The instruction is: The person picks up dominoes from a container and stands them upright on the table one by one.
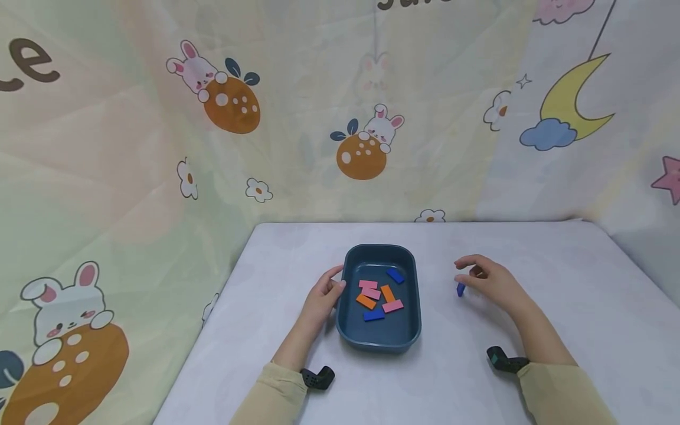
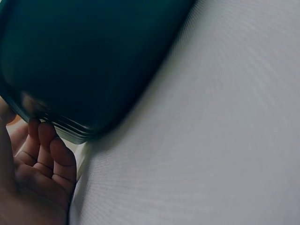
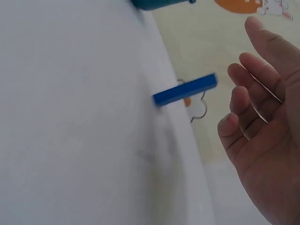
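While patterned cloth (image 1: pixel 303 77) is backing the table (image 1: pixel 414 389), my left hand (image 1: pixel 323 296) is gripping the tray (image 1: pixel 379 344); rightward, only the right wrist view is showing my right hand (image 3: pixel 268 136) loose-fingered, clear of the blue block (image 3: pixel 185 90)

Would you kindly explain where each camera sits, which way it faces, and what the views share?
Head: worn on the head, facing forward and down at the tray, tabletop and patterned backdrop; the left hand, right hand and both forearms show.
Left wrist: worn there, facing the tray up close beside the tabletop; part of the left hand shows.
Right wrist: worn there, facing across the tabletop past the lone blue block; the right hand shows.
Shared: head and right wrist views both show that block.
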Tool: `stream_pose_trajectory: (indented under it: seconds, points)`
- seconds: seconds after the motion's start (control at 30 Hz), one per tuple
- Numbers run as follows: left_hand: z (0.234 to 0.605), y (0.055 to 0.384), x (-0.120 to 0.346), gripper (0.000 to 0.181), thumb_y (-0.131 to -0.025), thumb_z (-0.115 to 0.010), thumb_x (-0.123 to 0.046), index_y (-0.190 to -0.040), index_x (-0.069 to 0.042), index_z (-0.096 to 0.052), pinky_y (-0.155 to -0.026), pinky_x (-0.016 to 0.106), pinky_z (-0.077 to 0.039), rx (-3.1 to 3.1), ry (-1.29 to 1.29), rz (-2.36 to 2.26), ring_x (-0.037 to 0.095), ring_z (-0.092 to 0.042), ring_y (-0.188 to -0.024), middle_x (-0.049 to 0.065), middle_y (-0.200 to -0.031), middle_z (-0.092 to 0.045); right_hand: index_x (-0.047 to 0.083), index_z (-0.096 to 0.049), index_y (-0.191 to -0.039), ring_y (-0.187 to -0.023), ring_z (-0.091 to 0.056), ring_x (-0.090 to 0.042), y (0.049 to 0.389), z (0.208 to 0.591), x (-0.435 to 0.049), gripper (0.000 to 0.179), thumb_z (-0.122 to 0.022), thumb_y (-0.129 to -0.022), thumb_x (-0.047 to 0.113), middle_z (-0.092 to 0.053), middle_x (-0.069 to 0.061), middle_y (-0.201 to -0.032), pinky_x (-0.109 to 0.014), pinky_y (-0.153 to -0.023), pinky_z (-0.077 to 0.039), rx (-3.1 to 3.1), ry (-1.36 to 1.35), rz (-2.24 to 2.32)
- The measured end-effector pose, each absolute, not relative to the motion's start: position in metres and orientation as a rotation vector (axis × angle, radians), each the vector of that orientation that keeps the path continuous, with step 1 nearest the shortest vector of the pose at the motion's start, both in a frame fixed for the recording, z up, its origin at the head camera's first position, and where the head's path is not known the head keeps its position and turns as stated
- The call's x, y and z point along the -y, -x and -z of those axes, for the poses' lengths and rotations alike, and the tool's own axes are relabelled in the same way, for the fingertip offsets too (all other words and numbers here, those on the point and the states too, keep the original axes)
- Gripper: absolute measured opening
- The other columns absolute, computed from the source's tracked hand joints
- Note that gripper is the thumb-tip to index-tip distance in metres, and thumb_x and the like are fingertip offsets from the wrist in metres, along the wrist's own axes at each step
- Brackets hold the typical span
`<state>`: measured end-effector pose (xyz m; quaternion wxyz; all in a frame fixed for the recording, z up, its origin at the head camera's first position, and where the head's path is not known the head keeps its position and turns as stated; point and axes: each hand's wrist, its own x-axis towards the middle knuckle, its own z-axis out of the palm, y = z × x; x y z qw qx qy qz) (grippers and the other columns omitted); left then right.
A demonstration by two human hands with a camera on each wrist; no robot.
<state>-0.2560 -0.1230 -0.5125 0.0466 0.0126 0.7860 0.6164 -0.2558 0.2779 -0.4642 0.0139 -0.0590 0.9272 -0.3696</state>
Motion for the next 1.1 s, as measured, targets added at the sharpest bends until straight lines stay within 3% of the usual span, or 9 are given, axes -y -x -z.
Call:
stream_pose_trajectory:
  seconds: [0.37, 0.5, 0.67, 1.1]
  points:
    - [0.513, 0.255, 0.124, 0.042, -0.096, -0.059, -0.047, -0.137, -0.045, -0.051, -0.071, 0.030, -0.049, -2.422, -0.032, -1.866, 0.023, -0.057, -0.079, 0.005, -0.091, -0.061, 0.021, -0.059, -0.127, -0.104, -0.053, -0.025, 0.270, 0.415, -0.233, 0.049, -0.065, -0.090, 0.054, -0.062, -0.010, -0.125, -0.037, -0.084, -0.049, -2.890, 0.336, 1.173]
    - [0.513, 0.255, 0.125, 0.042, -0.095, -0.059, -0.049, -0.137, -0.045, -0.051, -0.071, 0.030, -0.049, -2.418, -0.038, -1.868, 0.022, -0.057, -0.079, 0.004, -0.091, -0.061, 0.022, -0.061, -0.124, -0.100, -0.055, -0.024, 0.279, 0.406, -0.214, 0.041, -0.067, -0.092, 0.046, -0.063, -0.008, -0.122, -0.034, -0.083, -0.050, -2.861, 0.425, 1.203]
    - [0.512, 0.256, 0.124, 0.042, -0.095, -0.059, -0.048, -0.137, -0.044, -0.052, -0.071, 0.030, -0.049, -2.412, -0.054, -1.874, 0.022, -0.057, -0.079, 0.004, -0.091, -0.062, 0.023, -0.064, -0.120, -0.097, -0.058, -0.023, 0.287, 0.399, -0.188, 0.032, -0.070, -0.091, 0.037, -0.065, -0.004, -0.116, -0.034, -0.082, -0.051, -2.803, 0.525, 1.225]
    - [0.511, 0.255, 0.124, 0.041, -0.096, -0.060, -0.047, -0.136, -0.045, -0.052, -0.071, 0.031, -0.049, -2.396, -0.040, -1.874, 0.023, -0.057, -0.079, 0.004, -0.092, -0.062, 0.023, -0.066, -0.120, -0.100, -0.060, -0.021, 0.302, 0.413, -0.130, 0.035, -0.070, -0.090, 0.040, -0.067, 0.000, -0.109, -0.038, -0.087, -0.055, -2.609, 0.612, 1.175]
